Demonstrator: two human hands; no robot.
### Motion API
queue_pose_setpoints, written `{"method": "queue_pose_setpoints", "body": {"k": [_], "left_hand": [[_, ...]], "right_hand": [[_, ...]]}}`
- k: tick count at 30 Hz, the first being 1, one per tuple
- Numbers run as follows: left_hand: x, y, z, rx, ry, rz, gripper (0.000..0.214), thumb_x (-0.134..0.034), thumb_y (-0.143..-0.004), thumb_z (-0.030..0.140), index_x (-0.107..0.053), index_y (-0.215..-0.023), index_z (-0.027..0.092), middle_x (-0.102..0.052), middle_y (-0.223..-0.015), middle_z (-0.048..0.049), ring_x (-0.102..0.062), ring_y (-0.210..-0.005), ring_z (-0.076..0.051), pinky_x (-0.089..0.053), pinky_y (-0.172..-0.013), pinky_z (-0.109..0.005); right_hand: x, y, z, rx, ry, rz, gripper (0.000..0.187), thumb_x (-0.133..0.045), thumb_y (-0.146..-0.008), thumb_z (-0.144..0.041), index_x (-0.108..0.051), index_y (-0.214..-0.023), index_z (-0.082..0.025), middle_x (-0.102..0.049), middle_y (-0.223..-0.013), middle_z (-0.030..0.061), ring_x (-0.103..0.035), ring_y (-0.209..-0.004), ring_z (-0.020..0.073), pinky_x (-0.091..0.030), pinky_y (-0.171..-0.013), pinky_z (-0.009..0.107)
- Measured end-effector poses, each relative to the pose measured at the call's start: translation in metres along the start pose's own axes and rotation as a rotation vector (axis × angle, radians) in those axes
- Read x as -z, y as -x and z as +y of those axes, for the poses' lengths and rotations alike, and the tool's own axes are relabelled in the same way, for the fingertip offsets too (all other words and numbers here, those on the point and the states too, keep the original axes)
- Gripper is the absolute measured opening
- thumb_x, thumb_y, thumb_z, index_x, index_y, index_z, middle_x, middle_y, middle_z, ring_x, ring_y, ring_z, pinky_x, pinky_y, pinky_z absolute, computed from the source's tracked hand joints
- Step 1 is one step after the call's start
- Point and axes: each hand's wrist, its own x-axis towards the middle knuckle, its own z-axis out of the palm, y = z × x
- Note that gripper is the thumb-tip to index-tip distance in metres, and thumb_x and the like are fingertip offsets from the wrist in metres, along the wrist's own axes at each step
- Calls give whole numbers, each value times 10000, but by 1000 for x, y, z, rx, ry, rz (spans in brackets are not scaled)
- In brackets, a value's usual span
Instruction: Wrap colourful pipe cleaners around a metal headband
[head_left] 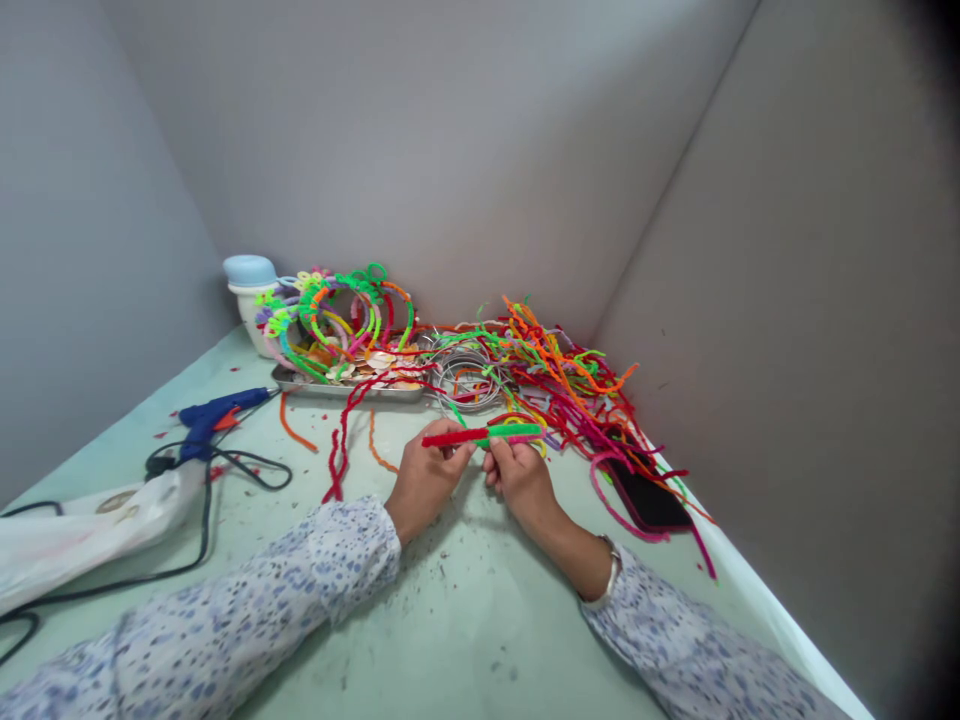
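Observation:
A strip of fuzzy pipe cleaners (454, 437), red on the left and green with a pink tip on the right, is held level between both hands. My left hand (424, 477) pinches its red part between thumb and fingers. My right hand (523, 480) grips the green part near the join. Whether the strip has a core under the pipe cleaners, I cannot tell. Just beyond the hands lies a coil of silvery wire hoops (466, 382), partly covered by loose pipe cleaners (564, 370).
Headbands wrapped in coloured pipe cleaners (352, 310) stand on a metal tray (352, 390) with pale discs. A lidded white container (251, 300), a blue glue gun (214, 420) with its cord, and a plastic bag (112, 520) are at left. A phone (651, 495) lies right.

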Motion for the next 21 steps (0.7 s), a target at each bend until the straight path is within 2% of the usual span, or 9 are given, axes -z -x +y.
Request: {"method": "queue_pose_setpoints", "body": {"k": [5, 10, 15, 21], "left_hand": [[1, -2, -2, -140, -90, 41, 98, -637, -757, 227, -683, -835, 189, -607, -756, -12, -512, -643, -133, -388, -621, -250], [5, -1, 5, -206, -151, 9, 123, -599, -805, 207, -715, -847, 201, -618, -775, -14, -529, -661, -132, -395, -630, -250], [10, 2, 12, -212, -109, -48, 166, -550, -834, 175, -714, -849, 199, -644, -825, -29, -586, -797, -159, -427, -739, -261], [14, 3, 14, -200, -90, -55, 166, -551, -813, 149, -694, -886, 188, -639, -868, -38, -597, -819, -164, -450, -748, -259]], "right_hand": [[-1, 0, 0, -3, -4, 6, 404, -472, -827, -466, -570, -563, -175, -532, -433, -12, -475, -377, 109, -372, -403, 212], [0, 0, 2, 15, 10, -9, 381, -451, -830, -422, -581, -567, -178, -538, -445, -9, -483, -392, 112, -378, -419, 211], [2, -2, 4, 55, -5, -38, 334, -448, -808, -384, -567, -571, -182, -528, -466, -14, -485, -420, 114, -368, -424, 205], [0, -4, 9, 139, -62, -33, 332, -462, -831, -413, -545, -608, -181, -543, -510, -13, -491, -438, 108, -371, -426, 203]]}}
